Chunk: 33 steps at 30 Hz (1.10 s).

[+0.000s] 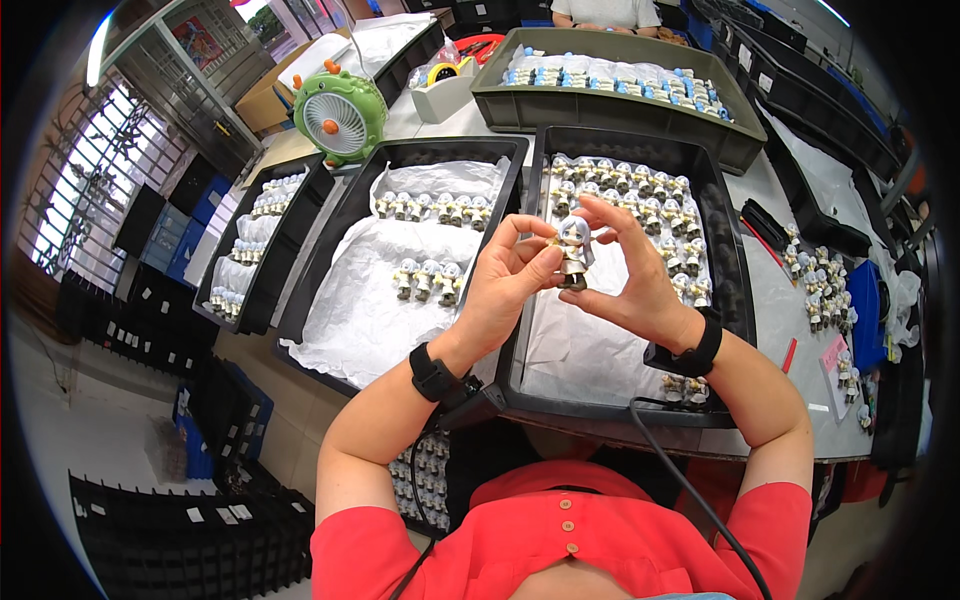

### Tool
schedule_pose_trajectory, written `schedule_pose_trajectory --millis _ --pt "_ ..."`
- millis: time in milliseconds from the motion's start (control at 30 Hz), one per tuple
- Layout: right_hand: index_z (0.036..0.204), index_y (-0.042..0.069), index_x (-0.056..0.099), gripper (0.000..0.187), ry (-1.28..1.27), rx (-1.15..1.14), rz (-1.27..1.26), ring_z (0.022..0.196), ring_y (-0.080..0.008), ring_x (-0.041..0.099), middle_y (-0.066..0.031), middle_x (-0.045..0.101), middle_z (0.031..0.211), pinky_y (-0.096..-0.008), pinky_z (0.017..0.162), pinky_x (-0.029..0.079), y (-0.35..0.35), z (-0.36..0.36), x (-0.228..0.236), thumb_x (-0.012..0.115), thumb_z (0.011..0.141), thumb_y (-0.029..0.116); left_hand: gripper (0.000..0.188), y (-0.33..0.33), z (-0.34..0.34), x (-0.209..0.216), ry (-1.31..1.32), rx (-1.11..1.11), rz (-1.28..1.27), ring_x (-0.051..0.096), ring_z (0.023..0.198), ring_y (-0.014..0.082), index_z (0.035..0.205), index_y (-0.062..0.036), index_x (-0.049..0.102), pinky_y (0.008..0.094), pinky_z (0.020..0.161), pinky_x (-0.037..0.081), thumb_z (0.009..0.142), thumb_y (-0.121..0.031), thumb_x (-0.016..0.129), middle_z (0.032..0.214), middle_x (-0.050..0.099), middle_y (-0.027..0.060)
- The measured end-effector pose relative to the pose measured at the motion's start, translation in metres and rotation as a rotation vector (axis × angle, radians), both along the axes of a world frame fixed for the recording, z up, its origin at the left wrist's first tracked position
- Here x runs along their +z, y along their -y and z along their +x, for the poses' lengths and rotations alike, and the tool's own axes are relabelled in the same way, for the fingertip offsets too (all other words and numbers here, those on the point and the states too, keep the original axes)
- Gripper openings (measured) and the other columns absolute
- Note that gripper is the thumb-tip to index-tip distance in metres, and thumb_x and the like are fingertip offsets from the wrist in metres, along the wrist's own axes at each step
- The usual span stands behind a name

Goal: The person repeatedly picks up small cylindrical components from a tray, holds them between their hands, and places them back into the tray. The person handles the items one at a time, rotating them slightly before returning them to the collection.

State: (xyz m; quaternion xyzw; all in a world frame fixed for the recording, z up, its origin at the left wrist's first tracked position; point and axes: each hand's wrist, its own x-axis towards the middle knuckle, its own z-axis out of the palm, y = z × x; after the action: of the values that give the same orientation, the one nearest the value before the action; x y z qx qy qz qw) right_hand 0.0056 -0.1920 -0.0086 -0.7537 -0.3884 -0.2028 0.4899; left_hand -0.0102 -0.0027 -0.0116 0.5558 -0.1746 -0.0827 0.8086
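Between my two hands, above the right-hand black tray (739, 290), is a small figurine (573, 250) with pale grey hair, a light outfit and dark boots, held upright. My left hand (512, 268) pinches its side between thumb and fingers. My right hand (630, 268) is curled round its other side, fingers at its head and thumb by its feet. Rows of similar figurines (640, 190) stand on white paper in the tray below. The left-hand black tray (300, 300) holds more of them (425, 280) on white paper (360, 285).
A green toy-shaped fan (341, 115) stands behind the left trays. Farther back is an olive bin (620, 112) of blue-and-white figurines. A narrower black tray (270, 260) is at far left. Loose figurines (822, 285), a blue bin (868, 315) and a red stick (789, 355) lie right. Another person (605, 13) sits opposite.
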Motion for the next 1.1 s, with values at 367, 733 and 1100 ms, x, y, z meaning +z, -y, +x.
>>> schedule_pose_trajectory --millis 367,733,1100 --pt "0.136 0.009 0.036 0.09 0.062 -0.011 0.047 0.109 -0.0231 0.053 -0.0115 0.051 0.12 -0.035 0.084 0.047 0.001 0.001 -0.001 0.084 0.06 0.013 0.024 0.003 -0.002 0.003 -0.077 -0.029 -0.075 0.061 0.093 0.0115 0.113 -0.0079 0.047 0.025 0.08 0.051 0.093 -0.016 0.056 0.103 0.061 0.0071" --pt "0.135 0.009 0.037 0.088 0.09 -0.018 0.043 0.112 -0.024 0.051 -0.0115 0.05 0.122 -0.0352 0.085 0.046 -0.001 0.001 0.0 0.083 0.06 0.01 0.025 0.003 -0.003 0.003 0.003 0.042 0.044 0.06 0.091 0.0103 0.114 -0.0072 0.047 0.0252 0.081 0.05 0.093 -0.017 0.056 0.101 0.061 0.003" --pt "0.133 0.013 0.044 0.077 0.327 -0.082 -0.155 0.106 -0.0302 0.05 -0.0102 0.05 0.115 -0.039 0.089 0.045 -0.006 0.001 -0.005 0.075 0.063 0.0 0.038 0.014 -0.009 0.001 0.12 0.125 0.203 0.059 0.098 0.0116 0.112 0.0002 0.043 0.0228 0.077 0.05 0.087 -0.016 0.066 0.105 0.057 0.0086"
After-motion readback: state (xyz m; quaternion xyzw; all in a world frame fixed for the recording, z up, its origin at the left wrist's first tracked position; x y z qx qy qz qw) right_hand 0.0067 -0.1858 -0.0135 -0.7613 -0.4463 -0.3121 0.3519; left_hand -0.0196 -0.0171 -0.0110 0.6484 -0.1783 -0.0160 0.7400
